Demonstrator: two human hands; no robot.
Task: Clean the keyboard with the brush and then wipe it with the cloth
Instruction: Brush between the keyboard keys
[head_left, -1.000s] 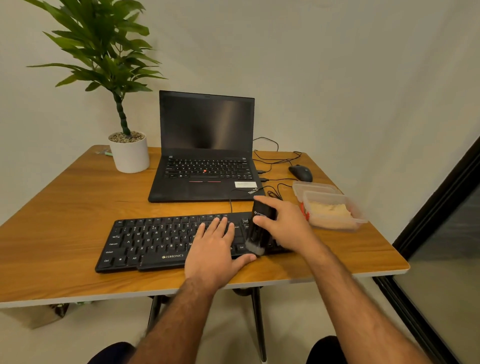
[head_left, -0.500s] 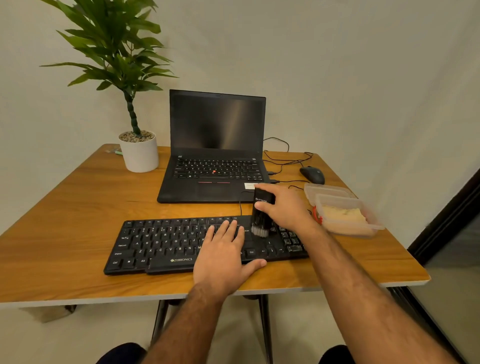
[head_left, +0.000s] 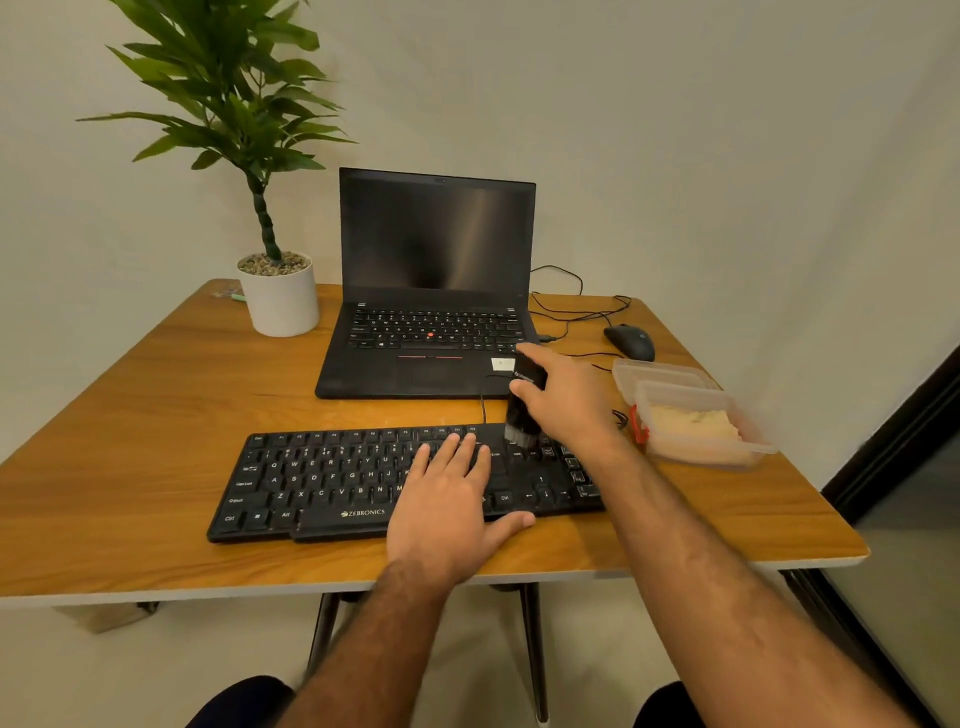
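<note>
A black keyboard (head_left: 332, 480) lies near the front edge of the wooden table (head_left: 156, 415). My left hand (head_left: 447, 499) rests flat on its right-middle keys, fingers straight. My right hand (head_left: 566, 400) grips a black brush (head_left: 522, 415) held upright, its pale bristles touching the keyboard's far edge at the right. A beige cloth (head_left: 691, 423) sits inside a clear plastic box (head_left: 701, 452) to the right of the keyboard.
An open black laptop (head_left: 431, 291) stands behind the keyboard, a potted plant (head_left: 278, 296) at the back left. A black mouse (head_left: 629, 340) and loose cables (head_left: 576, 306) lie at the back right. A second clear container (head_left: 660, 371) sits behind the box.
The brush moved from the keyboard's near right edge up to its far edge. My left hand stayed flat on the keys. The camera view shifted slightly.
</note>
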